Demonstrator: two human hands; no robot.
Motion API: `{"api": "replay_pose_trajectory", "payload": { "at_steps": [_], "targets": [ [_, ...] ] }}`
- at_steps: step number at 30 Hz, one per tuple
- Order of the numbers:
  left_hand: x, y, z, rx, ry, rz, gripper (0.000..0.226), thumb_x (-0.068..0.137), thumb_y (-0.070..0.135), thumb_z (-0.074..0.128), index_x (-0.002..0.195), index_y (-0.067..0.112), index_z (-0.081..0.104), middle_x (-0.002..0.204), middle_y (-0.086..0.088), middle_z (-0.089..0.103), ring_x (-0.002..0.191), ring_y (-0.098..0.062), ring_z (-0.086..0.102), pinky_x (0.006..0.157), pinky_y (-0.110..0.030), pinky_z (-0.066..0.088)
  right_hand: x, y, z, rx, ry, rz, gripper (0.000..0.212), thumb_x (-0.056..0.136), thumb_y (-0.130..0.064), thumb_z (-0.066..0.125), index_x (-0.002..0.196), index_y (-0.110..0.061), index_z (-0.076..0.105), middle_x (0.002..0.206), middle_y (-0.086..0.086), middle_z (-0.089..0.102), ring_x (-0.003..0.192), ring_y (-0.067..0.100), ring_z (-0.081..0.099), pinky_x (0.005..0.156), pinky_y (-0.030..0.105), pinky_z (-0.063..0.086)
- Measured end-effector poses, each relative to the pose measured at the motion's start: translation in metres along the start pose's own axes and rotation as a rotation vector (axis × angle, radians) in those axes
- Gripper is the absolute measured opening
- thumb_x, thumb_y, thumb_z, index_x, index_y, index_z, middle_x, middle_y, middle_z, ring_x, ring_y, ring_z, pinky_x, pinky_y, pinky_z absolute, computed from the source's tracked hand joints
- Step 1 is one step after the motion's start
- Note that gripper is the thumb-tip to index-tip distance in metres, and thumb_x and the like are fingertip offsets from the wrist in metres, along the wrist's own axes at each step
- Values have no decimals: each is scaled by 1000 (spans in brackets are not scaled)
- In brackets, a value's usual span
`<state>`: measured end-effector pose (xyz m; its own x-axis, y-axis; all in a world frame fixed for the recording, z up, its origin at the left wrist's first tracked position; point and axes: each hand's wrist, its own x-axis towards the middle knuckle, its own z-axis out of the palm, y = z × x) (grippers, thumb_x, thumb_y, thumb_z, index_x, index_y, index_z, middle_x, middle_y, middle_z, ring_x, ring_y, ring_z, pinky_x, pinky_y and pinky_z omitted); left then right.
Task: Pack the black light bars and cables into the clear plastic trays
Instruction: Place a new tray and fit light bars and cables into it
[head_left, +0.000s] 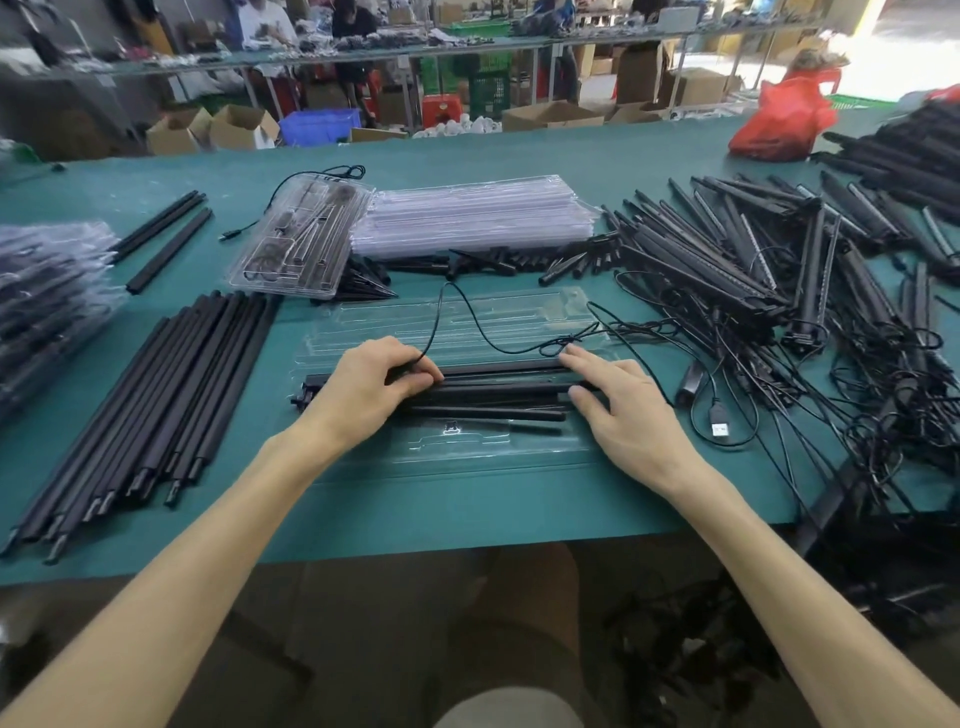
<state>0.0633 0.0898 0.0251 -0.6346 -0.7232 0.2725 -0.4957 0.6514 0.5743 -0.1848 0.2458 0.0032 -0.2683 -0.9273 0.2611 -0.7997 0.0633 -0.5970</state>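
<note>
The worktop (467, 509) is laid out so that every part is within reach of the near edge. A tangled heap (753, 270) of wired bars fills the right side. A row of plain rods (156, 405) runs along the left, angled toward the near left corner, probably for quick picking. A stack of empty trays (467, 218) sits at the centre toward the far edge, and a filled tray (296, 234) leans just to its left. More filled ones (47, 291) pile up at the left edge.

The open tray (493, 452) lies flat and crosswise at the middle of the near edge, straight ahead of the person. Several bars (498, 387) lie lengthwise in its middle channels, close together, and look not fully seated.

The left hand (369, 384) has its fingers curled over the bars' left part, gripping where the cable (448, 284) leaves, likely to hold that end steady. The right hand (618, 405) lies with its fingers straight and spread, pressing on the bars' right end, seemingly to push them into the mould.

The cable loops loosely over the far half of the tray and is not yet tucked in. A plug (719, 423) rests on the worktop right of the tray.
</note>
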Motion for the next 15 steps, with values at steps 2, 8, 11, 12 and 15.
{"api": "replay_pose_trajectory", "payload": {
  "at_steps": [2, 8, 11, 12, 15],
  "targets": [
    [3, -1, 1, 32, -5, 2, 9, 92, 14, 72, 93, 22, 77, 89, 4, 65, 88, -7, 60, 82, -18, 42, 0, 1, 1, -1, 29, -1, 44, 103, -17, 53, 147, -19, 51, 150, -9, 49, 136, 12, 37, 114, 22, 25],
    [12, -4, 1, 200, -34, 62, 7, 94, 22, 70, 93, 18, 76, 90, 5, 64, 92, -15, 57, 89, -35, 47, -2, 1, 3, -34, 118, -5, 36, 99, -18, 59, 136, -18, 60, 131, -4, 62, 131, 16, 43, 113, 36, 35],
    [6, -2, 7, 272, 28, 147, 10, 96, 20, 67, 96, 13, 73, 92, 2, 62, 94, -19, 55, 90, -40, 47, -2, 1, 4, -49, 167, 6, 29, 99, -16, 59, 127, -16, 64, 122, -5, 63, 127, 16, 44, 104, 22, 32],
    [4, -2, 8, 286, 53, 171, 10, 96, 19, 67, 97, 11, 73, 92, 0, 62, 94, -21, 55, 90, -41, 47, -3, 1, 4, -46, 189, 9, 26, 98, -14, 59, 124, -16, 65, 116, -7, 61, 125, 16, 44, 98, 18, 29],
    [0, -1, 11, 304, 116, 190, 8, 95, 16, 69, 100, 10, 70, 95, -1, 64, 93, -22, 56, 90, -40, 47, -5, 0, 3, -34, 245, 21, 20, 97, -8, 59, 113, -15, 68, 103, -13, 54, 117, 16, 43, 86, 9, 26]
  ]
}}
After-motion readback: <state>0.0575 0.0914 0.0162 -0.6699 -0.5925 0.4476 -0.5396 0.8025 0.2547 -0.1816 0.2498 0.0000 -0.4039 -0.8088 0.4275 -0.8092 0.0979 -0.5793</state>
